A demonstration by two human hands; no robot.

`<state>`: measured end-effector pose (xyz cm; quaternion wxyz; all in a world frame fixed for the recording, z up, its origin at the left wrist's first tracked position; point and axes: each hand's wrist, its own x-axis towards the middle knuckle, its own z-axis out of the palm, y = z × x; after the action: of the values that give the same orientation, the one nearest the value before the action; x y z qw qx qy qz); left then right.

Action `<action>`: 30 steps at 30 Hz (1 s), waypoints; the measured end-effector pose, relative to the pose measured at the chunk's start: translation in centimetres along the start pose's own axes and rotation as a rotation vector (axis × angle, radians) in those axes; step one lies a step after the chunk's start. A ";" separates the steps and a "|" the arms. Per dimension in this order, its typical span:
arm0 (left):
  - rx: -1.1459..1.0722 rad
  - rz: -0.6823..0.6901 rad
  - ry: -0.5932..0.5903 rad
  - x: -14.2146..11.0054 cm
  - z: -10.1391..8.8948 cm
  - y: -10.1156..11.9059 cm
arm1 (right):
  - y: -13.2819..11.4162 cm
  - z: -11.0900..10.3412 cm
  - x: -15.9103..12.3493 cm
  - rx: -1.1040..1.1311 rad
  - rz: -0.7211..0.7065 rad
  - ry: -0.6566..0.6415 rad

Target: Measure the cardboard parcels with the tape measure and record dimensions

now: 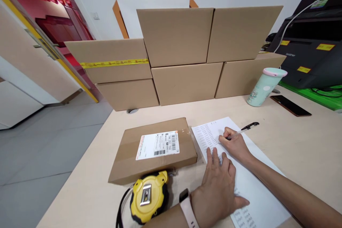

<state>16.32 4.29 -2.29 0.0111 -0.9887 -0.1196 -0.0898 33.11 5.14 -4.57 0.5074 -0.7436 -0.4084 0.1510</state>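
Observation:
A pen with a black clip is pinched in my right hand, its tip down on a white sheet of paper with rows of handwriting. My left hand lies flat on the same sheet, fingers spread, holding nothing; a pink-banded watch is on that wrist. Left of the paper rests a closed brown cardboard parcel with a white shipping label. A yellow and black tape measure sits in front of the parcel, near my left forearm.
Several cardboard boxes are stacked in two rows along the back of the table. At the right stand a mint-green tumbler, a black phone and a black printer. A doorway opens at far left.

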 end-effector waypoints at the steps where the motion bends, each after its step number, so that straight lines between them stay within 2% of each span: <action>1: -0.001 0.000 0.004 0.0 0.1 0.0 | 0.0 0.0 0.0 0.000 0.000 0.003; 7: 0.001 -0.001 0.015 -0.1 0.3 0.1 | 0.0 -0.1 0.0 -0.001 0.003 0.048; 10: 0.007 -0.005 0.014 -0.1 0.1 0.1 | 0.1 -0.5 0.3 -0.037 -0.047 0.065; 12: 0.006 -0.004 0.003 -0.1 0.0 0.0 | 0.4 -1.1 0.6 -0.114 -0.169 0.001; 16: -0.015 0.003 -0.024 0.1 0.5 0.2 | 1.9 -2.1 1.4 -0.283 -0.546 -0.125; 19: 0.017 -0.013 -0.022 0.0 0.5 0.6 | 3.4 -2.2 1.9 -0.371 -0.689 -0.119; 21: 0.097 -0.024 -0.017 -0.5 -0.5 0.9 | 3.9 -2.1 2.0 -0.402 -0.737 -0.115; 24: 0.173 -0.009 0.024 -2.4 -3.5 1.1 | 3.7 -2.1 1.8 -0.453 -0.740 -0.080; 27: 0.026 -0.054 0.061 -6.2 -6.7 0.5 | 2.8 -2.3 1.3 -0.504 -0.646 0.012; 28: -0.045 -0.142 0.071 -7.8 -7.3 0.0 | 2.4 -2.4 1.1 -0.502 -0.609 0.048; 29: -0.105 -0.305 0.105 -9.6 -7.6 -0.4 | 1.9 -2.4 0.8 -0.490 -0.580 0.074; 30: -0.160 -0.427 0.175 -11.4 -7.6 -0.9 | 1.5 -2.5 0.6 -0.471 -0.559 0.094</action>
<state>3.90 2.21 3.17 -0.0762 -0.9272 -0.3169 -0.1845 35.71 3.82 -4.65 0.3621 -0.7060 -0.5955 -0.1258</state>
